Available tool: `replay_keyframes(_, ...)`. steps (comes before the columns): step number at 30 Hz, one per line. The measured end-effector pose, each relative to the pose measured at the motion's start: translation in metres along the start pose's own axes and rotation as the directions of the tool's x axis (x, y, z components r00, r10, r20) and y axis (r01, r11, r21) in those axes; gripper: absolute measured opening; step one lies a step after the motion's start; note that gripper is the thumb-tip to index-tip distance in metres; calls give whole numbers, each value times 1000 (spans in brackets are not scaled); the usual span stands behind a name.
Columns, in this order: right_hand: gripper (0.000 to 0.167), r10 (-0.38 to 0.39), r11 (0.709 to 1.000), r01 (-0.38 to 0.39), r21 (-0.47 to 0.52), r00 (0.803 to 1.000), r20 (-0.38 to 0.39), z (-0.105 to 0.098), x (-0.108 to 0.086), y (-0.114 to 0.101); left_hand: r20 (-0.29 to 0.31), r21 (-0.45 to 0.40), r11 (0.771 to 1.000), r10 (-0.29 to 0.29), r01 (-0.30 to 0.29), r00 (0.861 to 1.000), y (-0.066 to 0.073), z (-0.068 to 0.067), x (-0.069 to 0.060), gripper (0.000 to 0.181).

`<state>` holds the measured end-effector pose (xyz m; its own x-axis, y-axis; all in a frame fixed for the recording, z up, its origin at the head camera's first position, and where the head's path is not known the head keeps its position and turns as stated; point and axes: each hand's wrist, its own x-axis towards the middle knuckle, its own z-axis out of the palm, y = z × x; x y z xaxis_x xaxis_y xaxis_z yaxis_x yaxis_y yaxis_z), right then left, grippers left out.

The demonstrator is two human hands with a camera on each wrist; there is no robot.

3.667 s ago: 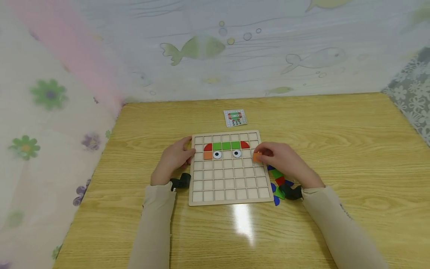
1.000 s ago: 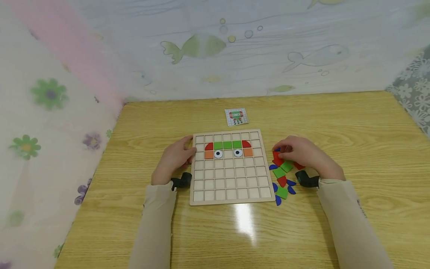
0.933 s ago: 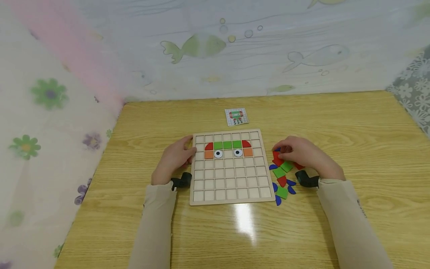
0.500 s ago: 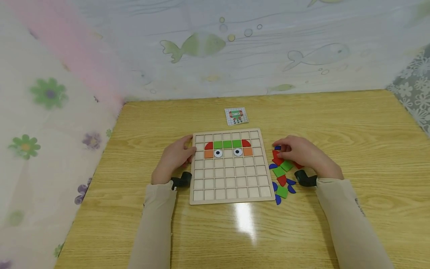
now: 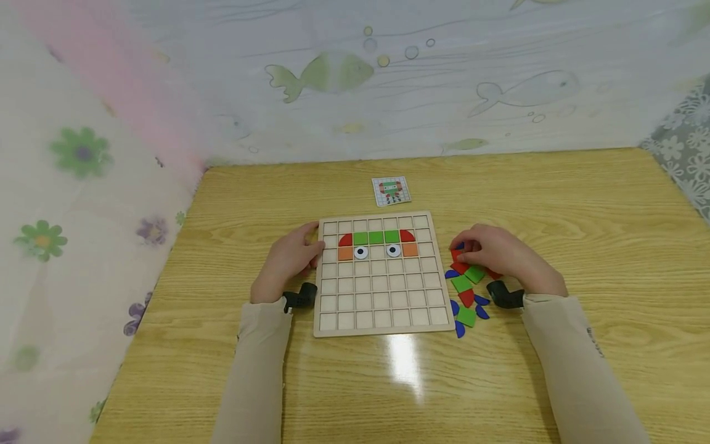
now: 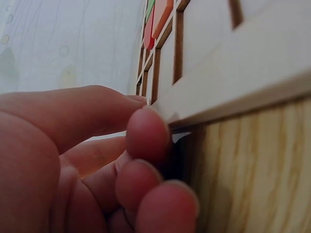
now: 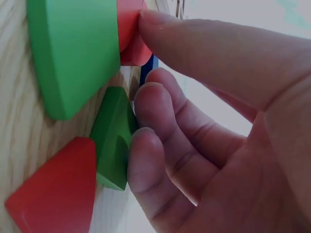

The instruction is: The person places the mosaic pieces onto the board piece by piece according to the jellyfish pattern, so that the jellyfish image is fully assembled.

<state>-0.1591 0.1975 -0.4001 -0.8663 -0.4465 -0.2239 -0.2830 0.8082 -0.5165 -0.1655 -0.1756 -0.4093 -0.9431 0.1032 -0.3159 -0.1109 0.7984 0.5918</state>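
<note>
Nearest, a blue piece (image 5: 460,330) lies beside the board (image 5: 363,303), whose left edge the left hand (image 5: 288,259) holds with bent fingers (image 6: 148,135); the right hand (image 5: 497,254), half-curled, touches a red piece (image 7: 129,24) to the right (whether pinched, unclear). Beyond: a picture card (image 5: 391,191).

There is one board (image 5: 381,319) with seven rows of seven boxes. Nine boxes are filled: three green squares (image 5: 376,237), two orange squares (image 5: 410,249), two red curvy bits (image 5: 407,236) and two round eyes (image 5: 360,252). Off the board, I count three loose green pieces (image 5: 466,316), six loose blue pieces (image 5: 482,312) and at least four loose red pieces (image 5: 466,298); more may be hidden. There is one picture card (image 5: 391,190), one left hand (image 5: 285,262), one right hand (image 5: 499,256) and two sleeves (image 5: 257,370).
</note>
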Motion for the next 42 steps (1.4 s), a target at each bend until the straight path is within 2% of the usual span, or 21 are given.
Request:
replay_keyframes(6,18,3,1000,-4,17,1000,7,0,2,-1,0,0,1000,-2,2,1000,1,0,0,55)
replay_keyframes(12,14,20,997,-21,80,1000,11,-1,0,-2,-4,3,1000,6,-6,1000,2,0,0,55)
replay_keyframes(19,22,-11,997,15,82,999,-50,-4,0,-2,-2,-16,1000,7,-7,1000,2,0,-1,55)
replay_keyframes(22,25,-31,996,37,87,997,-70,-3,2,-7,5,-20,1000,14,-14,1000,3,0,-1,55)
replay_keyframes(28,22,-3,995,13,96,995,-102,0,8,-20,4,-14,1000,9,-9,1000,1,1,0,55)
replay_keyframes(35,18,23,990,-10,138,995,-94,2,19,-37,0,5,1000,11,-11,1000,0,1,0,56)
replay_keyframes(42,16,5,982,9,190,997,-77,11,30,-53,6,15,1000,14,-14,1000,1,-1,-1,56)
